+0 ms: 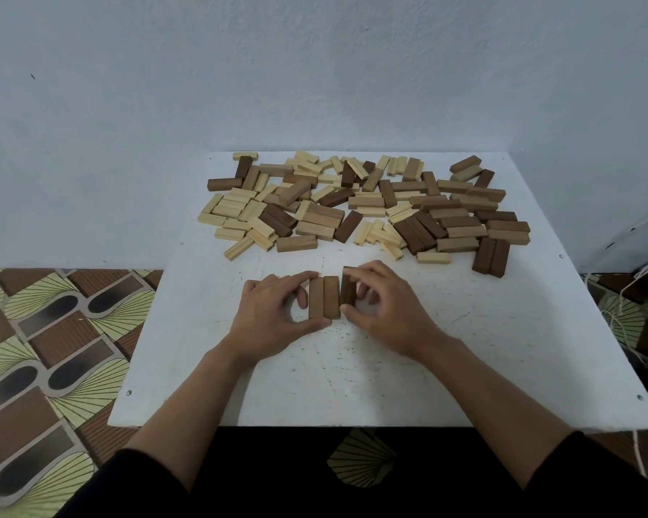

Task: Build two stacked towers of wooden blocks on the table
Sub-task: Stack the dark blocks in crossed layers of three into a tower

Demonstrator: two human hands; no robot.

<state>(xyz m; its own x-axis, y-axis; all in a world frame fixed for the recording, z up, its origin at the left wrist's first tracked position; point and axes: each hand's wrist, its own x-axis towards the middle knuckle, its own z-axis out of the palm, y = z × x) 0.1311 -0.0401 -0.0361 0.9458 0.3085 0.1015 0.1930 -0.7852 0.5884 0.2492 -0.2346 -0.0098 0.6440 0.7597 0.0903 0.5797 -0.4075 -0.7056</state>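
White table: left hand pinches two blocks, right hand grips dark block; long axes point away.

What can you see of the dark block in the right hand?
The dark block is a plain dark-brown wooden bar, rectangular, its length pointing away from the person. The right hand pinches it, forefinger at the far end, thumb at the near end. It sits parallel to the two lighter brown blocks, close against their right side. Whether it rests fully on the table cannot be told.
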